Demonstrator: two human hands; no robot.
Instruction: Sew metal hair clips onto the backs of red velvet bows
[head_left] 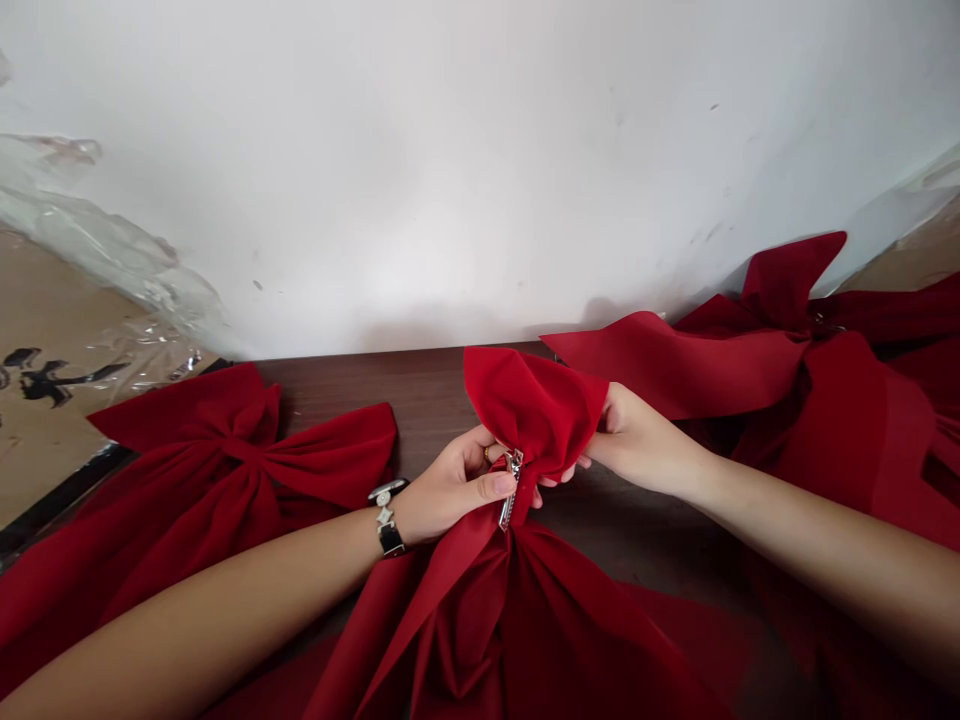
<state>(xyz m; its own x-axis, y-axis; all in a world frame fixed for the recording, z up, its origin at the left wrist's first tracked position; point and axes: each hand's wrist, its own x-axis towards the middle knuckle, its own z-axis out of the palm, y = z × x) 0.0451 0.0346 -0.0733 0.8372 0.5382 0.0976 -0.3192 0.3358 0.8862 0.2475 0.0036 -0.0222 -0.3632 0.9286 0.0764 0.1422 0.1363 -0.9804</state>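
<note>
A large red fabric bow (536,405) is held up before me, its long tails hanging down toward the bottom of the view. At its gathered middle shows a silver metal hair clip (511,490). My left hand (457,485) is closed round the bow's centre, its thumb pressing on the clip. On the other side, my right hand (630,440) grips the bow's right loop, with most of its fingers hidden behind the fabric.
On the dark brown table (427,385) a finished-looking red bow (240,450) lies at left. More red bows (780,370) are heaped at right. A white wall (465,180) rises behind. Cardboard with clear plastic wrap (67,370) stands at far left.
</note>
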